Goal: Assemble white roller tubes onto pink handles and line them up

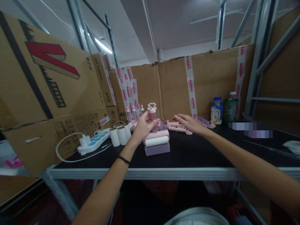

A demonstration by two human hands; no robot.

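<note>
My left hand [143,127] is closed around an upright, see-through pink tube [153,116] with a pale cap and a heart-shaped loop on top. Just below it are a pink cylinder-like piece [157,134], a white roll [156,141] and a lavender box-like piece [157,149], one above the other. My right hand [187,122] reaches over the table with its fingers stretched out, beside a pink open-sided part [176,126]. More pink-capped tubes [134,113] stand behind my left hand.
White paper rolls [120,135] and a white-and-blue power strip [95,140] with a plugged-in cable lie left. Two bottles, one blue-capped [217,111] and one green [231,107], stand back right. Cardboard [173,84] walls the black tabletop [194,156], edged by a metal rail [178,173].
</note>
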